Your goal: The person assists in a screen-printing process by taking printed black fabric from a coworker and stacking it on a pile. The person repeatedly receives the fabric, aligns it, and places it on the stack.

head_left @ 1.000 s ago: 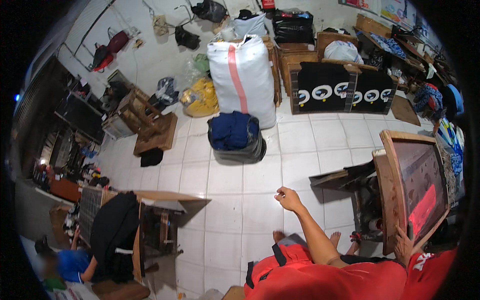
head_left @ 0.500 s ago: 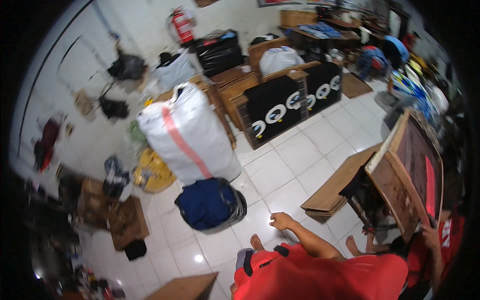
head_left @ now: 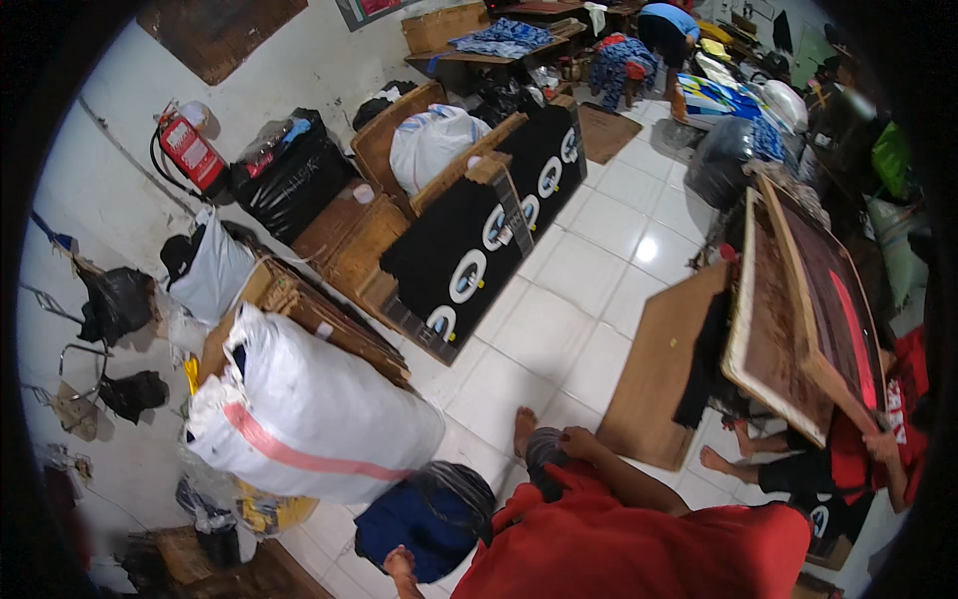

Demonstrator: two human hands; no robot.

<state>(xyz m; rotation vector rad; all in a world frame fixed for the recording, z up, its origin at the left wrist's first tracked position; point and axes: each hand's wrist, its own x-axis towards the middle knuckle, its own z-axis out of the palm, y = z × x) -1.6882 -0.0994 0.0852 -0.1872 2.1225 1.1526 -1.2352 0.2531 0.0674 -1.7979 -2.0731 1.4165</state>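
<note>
My left hand (head_left: 399,562) is low beside a dark-blue cloth bundle (head_left: 414,524) in dark plastic, fingers curled; any contents are unclear. My right hand (head_left: 577,441) is in front of my red-shirted body, fingers curled, contents hidden. Right of it, a brown board (head_left: 649,369) leans with dark cloth on it. A co-worker's hand (head_left: 880,447) at far right grips a wooden screen frame (head_left: 828,369) with red colour on its mesh. A white sack (head_left: 314,419) with a pink stripe lies left of me.
Black printed panels (head_left: 429,280) on boards line the tiled aisle (head_left: 609,250). A fire extinguisher (head_left: 188,150), black bags (head_left: 279,180) and stacked wood (head_left: 359,240) stand by the left wall. Two people (head_left: 661,30) bend at the aisle's far end, near piled fabric (head_left: 728,100).
My view has swung right along the aisle, so the sack and bundle sit lower left. My right hand is drawn nearer my body; my left hand has come into view.
</note>
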